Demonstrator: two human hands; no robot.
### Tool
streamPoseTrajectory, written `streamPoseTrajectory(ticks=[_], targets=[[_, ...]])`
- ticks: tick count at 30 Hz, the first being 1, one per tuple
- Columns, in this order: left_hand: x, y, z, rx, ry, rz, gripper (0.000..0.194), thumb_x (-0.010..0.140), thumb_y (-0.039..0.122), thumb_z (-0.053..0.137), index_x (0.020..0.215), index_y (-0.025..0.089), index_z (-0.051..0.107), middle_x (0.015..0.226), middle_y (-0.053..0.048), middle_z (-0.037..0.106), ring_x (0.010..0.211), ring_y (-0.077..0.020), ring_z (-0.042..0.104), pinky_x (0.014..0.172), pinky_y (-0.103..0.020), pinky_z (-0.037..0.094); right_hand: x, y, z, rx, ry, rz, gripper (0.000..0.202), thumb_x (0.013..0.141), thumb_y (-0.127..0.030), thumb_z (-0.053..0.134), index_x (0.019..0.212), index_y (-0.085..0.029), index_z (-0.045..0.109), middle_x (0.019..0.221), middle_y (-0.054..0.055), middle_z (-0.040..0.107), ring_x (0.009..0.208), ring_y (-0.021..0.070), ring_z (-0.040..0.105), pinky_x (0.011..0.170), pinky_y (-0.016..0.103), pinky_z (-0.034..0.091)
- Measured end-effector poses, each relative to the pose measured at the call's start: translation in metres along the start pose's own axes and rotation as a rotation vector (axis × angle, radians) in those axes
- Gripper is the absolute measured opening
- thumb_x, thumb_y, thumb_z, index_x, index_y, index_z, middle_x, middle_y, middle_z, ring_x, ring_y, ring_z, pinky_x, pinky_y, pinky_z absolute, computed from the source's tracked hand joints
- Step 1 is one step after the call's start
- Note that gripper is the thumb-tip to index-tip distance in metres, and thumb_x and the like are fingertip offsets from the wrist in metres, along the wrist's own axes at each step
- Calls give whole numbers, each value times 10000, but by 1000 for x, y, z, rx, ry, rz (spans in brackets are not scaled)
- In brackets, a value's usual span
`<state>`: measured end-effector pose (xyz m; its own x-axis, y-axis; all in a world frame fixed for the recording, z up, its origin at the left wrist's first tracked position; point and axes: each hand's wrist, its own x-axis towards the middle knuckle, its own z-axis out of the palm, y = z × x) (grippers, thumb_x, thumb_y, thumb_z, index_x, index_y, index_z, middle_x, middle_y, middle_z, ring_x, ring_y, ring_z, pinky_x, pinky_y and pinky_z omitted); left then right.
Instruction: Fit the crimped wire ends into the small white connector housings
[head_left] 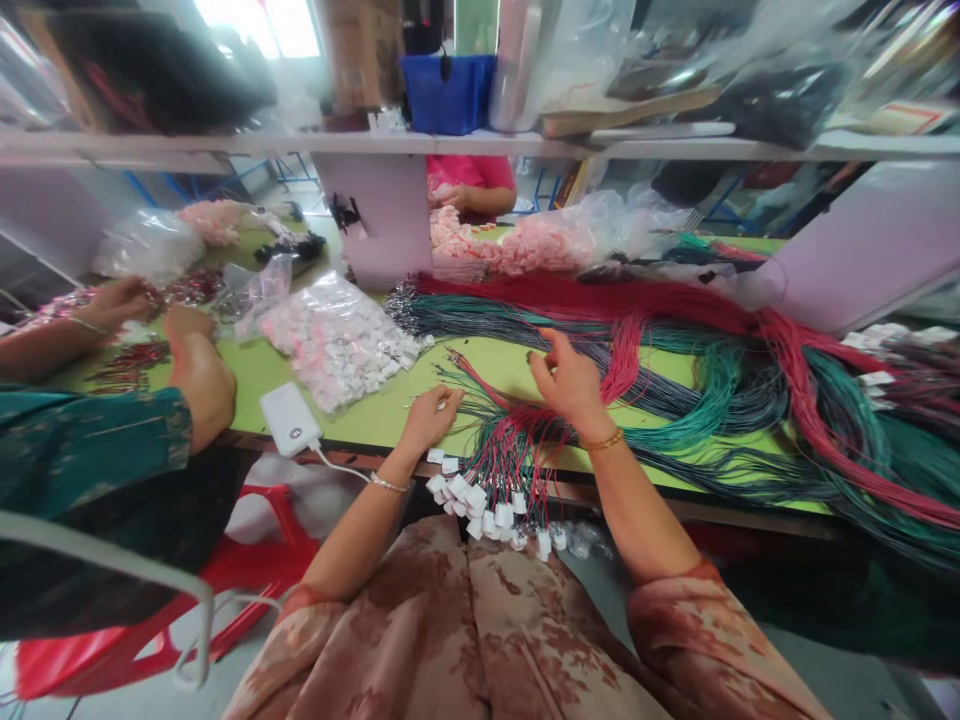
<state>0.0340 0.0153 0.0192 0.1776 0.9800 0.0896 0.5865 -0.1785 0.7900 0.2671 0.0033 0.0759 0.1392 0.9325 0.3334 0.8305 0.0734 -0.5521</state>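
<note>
My left hand (pixel 430 420) is closed in a pinch near the table's front edge, left of the wire ends; a small pale piece shows at its fingertips, too small to name. My right hand (pixel 568 382) is raised over the wires, its index finger stretched out and apart from the thumb, with nothing visible in it. Between and below my hands, red, green and dark wires (pixel 517 435) with white connectors (pixel 469 497) hang over the edge. Behind them lies a long bundle of red wires (pixel 585 298) above dark and green ones.
A bag of white connectors (pixel 341 340) and a white power bank (pixel 291 418) with a cable lie to the left. A co-worker's hands work at the far left. Another person sits behind the shelf (pixel 375 143), which holds a blue bin (pixel 448 95).
</note>
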Motion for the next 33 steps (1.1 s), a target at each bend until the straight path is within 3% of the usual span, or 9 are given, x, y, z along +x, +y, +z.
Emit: streamPoseTrajectory(ticks=[4, 7, 9, 13, 19, 24, 27, 30, 33], targets=[[-6, -8, -14, 3, -116, 62, 365, 903, 401, 400, 659, 191, 571, 661, -23, 627, 658, -166, 554, 676, -283, 404, 29, 45, 24, -472, -135, 43, 316, 914, -283, 433, 1127, -149, 624, 998, 162, 665, 904, 267, 605, 718, 317, 421], [-7, -17, -18, -6, -105, 115, 231, 858, 338, 463, 809, 189, 634, 829, -42, 686, 794, -186, 597, 766, -294, 437, 31, 60, 37, -558, -266, 50, 312, 888, -258, 471, 1136, -137, 617, 1065, 191, 628, 980, 301, 580, 740, 340, 434], [-9, -22, -18, -20, -91, 114, 228, 856, 327, 461, 881, 191, 643, 882, -50, 695, 826, -190, 606, 788, -302, 448, 31, 61, 38, -543, -225, 55, 338, 884, -264, 484, 1165, -123, 608, 1102, 209, 605, 1004, 309, 568, 768, 360, 442], [-19, -27, -13, -110, -101, 63, 292, 914, 348, 378, 1010, 182, 598, 812, -50, 680, 754, -178, 617, 755, -305, 467, 32, 40, 33, -235, -117, -104, 322, 891, -263, 483, 1140, -128, 637, 1091, 170, 641, 990, 260, 585, 845, 356, 449], [-48, -15, -4, -16, -98, 36, 257, 905, 269, 422, 1138, 191, 498, 863, -61, 694, 778, -187, 641, 738, -309, 460, 30, -12, 54, 350, -376, -328, 254, 858, -271, 511, 973, -137, 693, 910, 58, 714, 769, 153, 615, 716, 256, 455], [-72, 0, 2, 178, -221, 120, 131, 894, 222, 438, 967, 200, 545, 856, -74, 673, 799, -211, 631, 732, -312, 441, 15, -36, 91, 161, -614, -393, 163, 805, -262, 601, 881, -153, 695, 810, 33, 700, 710, 151, 592, 664, 248, 408], [-80, 6, 13, 140, -234, 225, 127, 881, 181, 436, 927, 197, 554, 872, -91, 656, 839, -224, 614, 762, -320, 436, 4, -39, 105, -39, -594, -419, 172, 793, -313, 644, 896, -183, 688, 867, 46, 692, 753, 175, 589, 660, 260, 385], [-82, 9, 22, 50, -193, 263, 112, 861, 220, 513, 961, 208, 561, 822, -82, 634, 784, -230, 604, 729, -318, 427, 0, -35, 112, -68, -560, -456, 149, 857, -299, 575, 905, -194, 669, 923, 55, 679, 800, 176, 584, 676, 260, 376], [-70, 7, 14, 75, -133, 225, 184, 858, 340, 571, 996, 219, 563, 808, -71, 628, 735, -228, 591, 699, -319, 416, 5, -25, 114, -67, -535, -455, 148, 888, -281, 529, 896, -195, 648, 932, 50, 672, 805, 171, 572, 671, 255, 364]])
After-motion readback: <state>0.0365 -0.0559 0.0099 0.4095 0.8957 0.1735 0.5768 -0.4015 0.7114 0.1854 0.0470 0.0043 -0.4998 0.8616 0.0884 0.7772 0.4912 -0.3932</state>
